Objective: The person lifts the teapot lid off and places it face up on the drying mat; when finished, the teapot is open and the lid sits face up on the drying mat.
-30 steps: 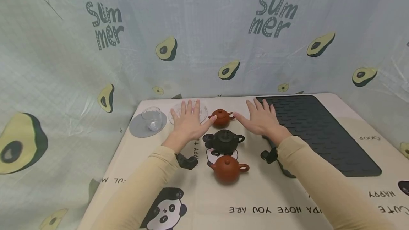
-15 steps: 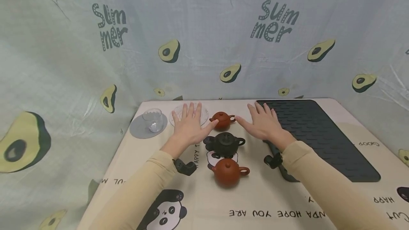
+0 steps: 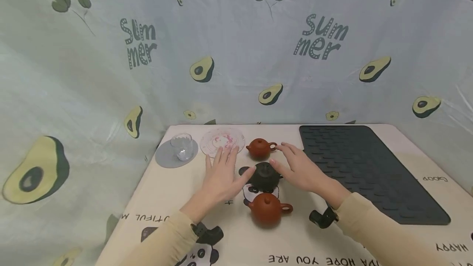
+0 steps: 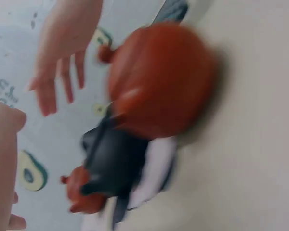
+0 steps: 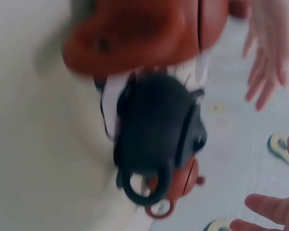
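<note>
Both hands are closing in on the black teapot (image 3: 264, 175), mid-counter between two red-brown teapots: left hand (image 3: 221, 177) and right hand (image 3: 301, 170) flank it with fingers released, so next they likely must clasp its sides.

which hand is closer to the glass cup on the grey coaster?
Left. The left hand lies right of and nearer the camera than the glass cup; the right hand is farther off, beyond the black teapot.
</note>
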Demonstrator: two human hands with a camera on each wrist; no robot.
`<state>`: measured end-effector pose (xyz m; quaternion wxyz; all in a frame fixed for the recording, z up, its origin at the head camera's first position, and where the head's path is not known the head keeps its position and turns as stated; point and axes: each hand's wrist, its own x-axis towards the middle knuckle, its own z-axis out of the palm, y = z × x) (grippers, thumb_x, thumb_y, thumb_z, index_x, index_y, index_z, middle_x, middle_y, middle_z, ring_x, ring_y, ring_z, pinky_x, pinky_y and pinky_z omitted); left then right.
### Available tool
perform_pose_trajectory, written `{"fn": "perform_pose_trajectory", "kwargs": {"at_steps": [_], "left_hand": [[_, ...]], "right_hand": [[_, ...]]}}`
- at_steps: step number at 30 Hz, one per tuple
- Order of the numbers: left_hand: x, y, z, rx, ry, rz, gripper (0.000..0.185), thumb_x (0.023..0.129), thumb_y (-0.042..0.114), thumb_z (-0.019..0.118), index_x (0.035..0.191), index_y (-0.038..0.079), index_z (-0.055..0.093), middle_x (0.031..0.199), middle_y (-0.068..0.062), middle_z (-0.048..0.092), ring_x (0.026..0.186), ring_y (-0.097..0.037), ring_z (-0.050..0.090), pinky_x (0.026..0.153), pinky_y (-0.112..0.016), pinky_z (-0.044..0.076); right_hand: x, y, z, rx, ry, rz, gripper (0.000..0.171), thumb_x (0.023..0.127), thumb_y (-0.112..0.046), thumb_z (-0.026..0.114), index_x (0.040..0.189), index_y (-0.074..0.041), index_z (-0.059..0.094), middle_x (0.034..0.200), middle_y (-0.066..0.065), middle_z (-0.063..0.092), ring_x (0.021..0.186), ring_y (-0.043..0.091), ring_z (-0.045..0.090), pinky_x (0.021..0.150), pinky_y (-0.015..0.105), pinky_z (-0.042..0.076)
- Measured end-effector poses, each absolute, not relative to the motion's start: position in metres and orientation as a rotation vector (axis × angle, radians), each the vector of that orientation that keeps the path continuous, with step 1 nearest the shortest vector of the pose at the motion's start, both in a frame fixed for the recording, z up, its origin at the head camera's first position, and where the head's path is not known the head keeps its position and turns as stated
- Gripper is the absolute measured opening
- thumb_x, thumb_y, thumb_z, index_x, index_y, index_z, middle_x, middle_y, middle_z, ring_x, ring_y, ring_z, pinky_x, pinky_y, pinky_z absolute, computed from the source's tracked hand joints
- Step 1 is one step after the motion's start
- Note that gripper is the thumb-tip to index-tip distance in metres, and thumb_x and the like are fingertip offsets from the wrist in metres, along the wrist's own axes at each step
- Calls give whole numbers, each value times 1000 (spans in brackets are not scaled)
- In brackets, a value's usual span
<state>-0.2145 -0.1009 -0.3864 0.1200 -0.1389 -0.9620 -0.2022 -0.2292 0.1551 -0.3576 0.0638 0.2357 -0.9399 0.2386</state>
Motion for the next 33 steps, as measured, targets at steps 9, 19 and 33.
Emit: {"fn": "perform_pose_trajectory", "kwargs": {"at_steps": [9,19,33], "left_hand": [[-173,-94,-427,-555,-2625,-880,63,101,60,50,139,9,55,138,-13,57,139,-35,44,115,-54,28],[-168,-95,-446,-646,-2475,-956,17,103,35,59,96,22,66,84,16,59,86,-7,55,79,-31,47],[-166,-94,-450,-730,-2496,-843,39,106,33,56,68,29,46,60,18,34,63,-5,39,58,-21,32]], "right_hand": [[-194,146,-373,774,-2730,1014,46,104,-46,58,131,-9,62,128,5,59,106,18,62,87,40,54],[-179,137,-385,769,-2721,969,23,99,-44,67,101,-22,60,91,-9,55,66,5,48,59,26,44],[-175,122,-395,816,-2663,569,37,94,-45,72,75,-28,46,69,-16,40,58,2,39,52,23,34]]}}
